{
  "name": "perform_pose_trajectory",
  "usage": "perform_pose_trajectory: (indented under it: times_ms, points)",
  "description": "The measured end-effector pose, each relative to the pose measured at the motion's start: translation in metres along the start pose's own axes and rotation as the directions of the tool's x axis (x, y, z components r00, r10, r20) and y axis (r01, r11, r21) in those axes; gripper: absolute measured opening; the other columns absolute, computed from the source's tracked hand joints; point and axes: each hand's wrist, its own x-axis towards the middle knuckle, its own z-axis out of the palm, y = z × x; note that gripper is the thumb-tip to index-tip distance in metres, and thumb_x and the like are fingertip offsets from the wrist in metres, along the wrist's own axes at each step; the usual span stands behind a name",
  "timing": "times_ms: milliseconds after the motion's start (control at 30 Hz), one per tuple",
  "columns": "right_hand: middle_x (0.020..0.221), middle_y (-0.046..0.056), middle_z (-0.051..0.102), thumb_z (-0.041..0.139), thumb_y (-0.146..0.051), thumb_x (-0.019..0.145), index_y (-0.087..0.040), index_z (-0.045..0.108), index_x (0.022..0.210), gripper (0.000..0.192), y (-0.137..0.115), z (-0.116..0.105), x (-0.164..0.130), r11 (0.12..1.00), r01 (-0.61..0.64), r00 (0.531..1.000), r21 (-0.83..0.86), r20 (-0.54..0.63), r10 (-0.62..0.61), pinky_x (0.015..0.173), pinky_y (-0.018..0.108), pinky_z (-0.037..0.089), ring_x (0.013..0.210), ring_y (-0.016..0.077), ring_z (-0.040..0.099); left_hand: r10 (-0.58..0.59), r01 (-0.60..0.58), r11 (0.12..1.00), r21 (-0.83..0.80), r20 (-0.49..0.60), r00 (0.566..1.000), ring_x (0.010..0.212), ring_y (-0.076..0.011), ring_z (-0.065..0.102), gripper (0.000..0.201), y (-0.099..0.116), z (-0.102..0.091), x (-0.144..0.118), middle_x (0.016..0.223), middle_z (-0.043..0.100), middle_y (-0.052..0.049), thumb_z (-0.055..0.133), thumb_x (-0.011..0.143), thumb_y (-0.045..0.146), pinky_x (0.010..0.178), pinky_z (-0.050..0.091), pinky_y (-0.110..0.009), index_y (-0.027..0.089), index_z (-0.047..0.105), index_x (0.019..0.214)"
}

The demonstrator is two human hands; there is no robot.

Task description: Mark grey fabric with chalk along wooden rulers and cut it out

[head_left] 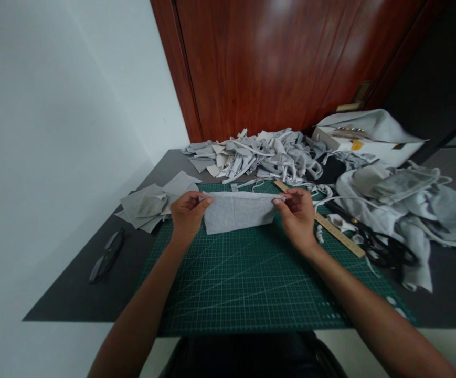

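A light grey piece of fabric (239, 212) is stretched between my two hands, its top edge nearly straight and its lower part hanging above the green cutting mat (243, 283). My left hand (190, 212) pinches its upper left corner between thumb and fingers. At the upper right corner, my right hand (296, 212) grips it the same way. A wooden ruler (340, 234) lies on the mat just beyond my right hand, partly hidden by it. Black-handled scissors (385, 247) rest to the right of the ruler.
Flat grey fabric pieces (145, 207) lie left of the mat, with eyeglasses (107, 255) nearer the table edge. Fabric strips (259, 155) are heaped along the back by a wooden door (267, 63). A white box (369, 147) and bunched cloth (409, 205) occupy the right.
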Motion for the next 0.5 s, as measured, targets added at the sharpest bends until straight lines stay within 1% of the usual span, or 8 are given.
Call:
perform_pose_trajectory:
  times_ms: [67, 167, 233, 367, 500]
  points:
    - [0.096, 0.002, 0.068, 0.079, -0.043, 0.083, -0.029, 0.053, 0.109, 0.039, 0.0008, -0.0013, 0.0002, 1.000, 0.012, 1.000, 0.003, -0.002, -0.012, 0.080, 0.037, 0.056, 0.086, 0.0221, 0.067, -0.006, 0.006, 1.000, -0.003, -0.010, 1.000, 0.050, -0.0067, 0.046, 0.019, -0.0004, -0.0006, 0.0006, 0.056, 0.058, 0.005, 0.086, 0.063, 0.030, 0.048, 0.037, -0.018, 0.019, 0.074, 0.072]
    - [0.091, 0.003, 0.067, 0.075, -0.042, 0.087, -0.027, 0.059, 0.101, 0.026, 0.0015, -0.0045, 0.0005, 0.996, 0.059, 0.998, -0.061, 0.011, -0.059, 0.076, 0.036, 0.054, 0.082, 0.0218, 0.065, -0.001, 0.001, 1.000, -0.004, 0.004, 1.000, 0.057, -0.0088, 0.056, 0.018, -0.0005, -0.0033, 0.0018, 0.064, 0.067, 0.002, 0.086, 0.064, 0.030, 0.054, 0.045, -0.020, 0.019, 0.075, 0.074]
    - [0.090, 0.003, 0.068, 0.072, -0.042, 0.090, -0.025, 0.064, 0.096, 0.019, 0.0017, -0.0068, 0.0009, 0.990, 0.087, 0.996, -0.108, 0.033, -0.084, 0.076, 0.037, 0.054, 0.082, 0.0221, 0.065, 0.016, -0.017, 1.000, 0.012, 0.028, 0.999, 0.061, -0.0102, 0.060, 0.016, -0.0003, -0.0054, 0.0024, 0.069, 0.071, 0.001, 0.085, 0.066, 0.030, 0.058, 0.049, -0.021, 0.019, 0.076, 0.075]
    - [0.087, 0.003, 0.072, 0.074, -0.041, 0.089, -0.023, 0.069, 0.093, 0.019, 0.0025, -0.0095, 0.0023, 0.979, 0.153, 0.988, -0.133, 0.012, -0.152, 0.076, 0.038, 0.054, 0.081, 0.0225, 0.068, 0.076, -0.080, 0.996, 0.044, 0.076, 0.994, 0.064, -0.0121, 0.064, 0.012, -0.0020, -0.0073, 0.0023, 0.071, 0.073, 0.000, 0.082, 0.070, 0.029, 0.062, 0.052, -0.024, 0.019, 0.076, 0.074]
    - [0.085, 0.001, 0.072, 0.075, -0.039, 0.089, -0.024, 0.069, 0.092, 0.016, 0.0037, -0.0096, 0.0017, 0.972, 0.212, 0.977, -0.105, 0.002, -0.213, 0.074, 0.037, 0.053, 0.079, 0.0213, 0.067, 0.160, -0.161, 0.987, 0.014, 0.063, 0.985, 0.065, -0.0113, 0.064, 0.010, -0.0050, -0.0066, 0.0019, 0.071, 0.071, 0.000, 0.082, 0.072, 0.027, 0.063, 0.051, -0.023, 0.020, 0.075, 0.071]
